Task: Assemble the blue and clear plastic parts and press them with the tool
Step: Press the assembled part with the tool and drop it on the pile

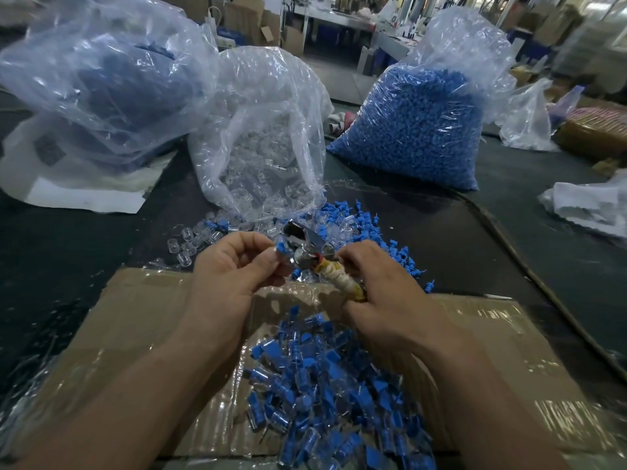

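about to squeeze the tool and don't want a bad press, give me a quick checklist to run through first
1. Left hand pinches a blue part at its fingertips: ok.
2. Right hand grips the tool by its taped handle: ok.
3. Blue part seated in the tool's metal head: cannot tell, blurred.
4. Clear part fitted on the blue part: cannot tell.
5. Cardboard box with finished pieces lies below the hands: ok.
6. Loose parts lie on the table beyond the hands: ok.
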### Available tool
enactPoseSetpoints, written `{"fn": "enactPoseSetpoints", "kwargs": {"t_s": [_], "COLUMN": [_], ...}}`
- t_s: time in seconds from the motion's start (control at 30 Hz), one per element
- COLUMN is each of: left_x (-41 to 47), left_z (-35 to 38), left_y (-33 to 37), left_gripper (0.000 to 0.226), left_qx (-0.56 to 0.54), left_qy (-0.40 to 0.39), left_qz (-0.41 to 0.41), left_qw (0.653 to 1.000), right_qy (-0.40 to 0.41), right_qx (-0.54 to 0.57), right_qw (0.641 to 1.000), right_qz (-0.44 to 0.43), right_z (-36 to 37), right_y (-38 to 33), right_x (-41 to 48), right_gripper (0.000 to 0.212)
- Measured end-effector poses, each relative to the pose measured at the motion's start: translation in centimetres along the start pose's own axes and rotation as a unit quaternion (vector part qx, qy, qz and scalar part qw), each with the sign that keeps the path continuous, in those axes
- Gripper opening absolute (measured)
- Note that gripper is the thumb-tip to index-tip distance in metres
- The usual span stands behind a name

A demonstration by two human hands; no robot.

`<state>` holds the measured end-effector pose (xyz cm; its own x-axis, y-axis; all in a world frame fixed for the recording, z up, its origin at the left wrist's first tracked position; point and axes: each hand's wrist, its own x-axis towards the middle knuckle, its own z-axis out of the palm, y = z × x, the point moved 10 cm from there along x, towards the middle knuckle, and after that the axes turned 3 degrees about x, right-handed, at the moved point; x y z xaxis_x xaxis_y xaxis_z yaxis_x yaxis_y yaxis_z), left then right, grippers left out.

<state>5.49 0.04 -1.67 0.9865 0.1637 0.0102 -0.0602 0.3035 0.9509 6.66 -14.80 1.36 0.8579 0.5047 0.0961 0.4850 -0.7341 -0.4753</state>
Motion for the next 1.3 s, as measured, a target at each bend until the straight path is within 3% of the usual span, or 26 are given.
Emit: {"fn": "enactPoseSetpoints", "kwargs": {"t_s": [0.43,1.1,1.2,1.3], "left_x": [-0.3,-0.7,-0.6,-0.4], "left_z": [0.3,0.3,0.3,-0.4], "left_y": [0.9,1.8,1.8,1.4], "left_gripper": [0.011,0.014,0.014,0.012], "left_qx": [0.02,0.111,0.11,0.087], "left_qy": [0.003,0.014,0.017,0.033], "left_qz": [0.023,0.07,0.069,0.043], "left_qw": [1.0,0.991,0.991,0.995], "right_qy": [-0.037,0.02,0.026,0.026], "right_qx": [-0.002,-0.003,0.01,0.006], "right_qw": [0.999,1.0,0.999,0.999], "right_qz": [0.014,0.022,0.024,0.032], "right_z": [0.6,-0.1,-0.3,-0.7], "right_y": [-0.3,-0.7,-0.6,0.2], "right_x": [-0.1,0.0,0.1,0.1], "right_gripper": [0.032,0.034,0.024,0.038]}}
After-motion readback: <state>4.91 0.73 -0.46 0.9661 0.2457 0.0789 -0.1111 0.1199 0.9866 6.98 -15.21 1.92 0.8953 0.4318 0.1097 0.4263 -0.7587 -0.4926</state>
